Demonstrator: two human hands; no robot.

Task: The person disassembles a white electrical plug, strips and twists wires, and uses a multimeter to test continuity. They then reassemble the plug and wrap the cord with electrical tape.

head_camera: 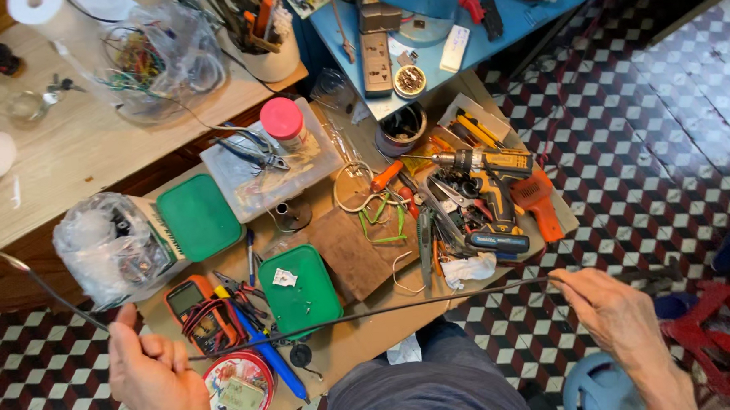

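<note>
Both hands pinch a thin, glossy black cable [371, 312], left hand [151, 370] and right hand [612, 312] stretching it taut above the cluttered cardboard-covered surface [353, 349], over a green plastic lid [300, 291].

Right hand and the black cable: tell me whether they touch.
Touching. The head view shows the right hand with its fingers closed around the black cable, which runs straight into its grip; the left hand pinches the other end.
</note>
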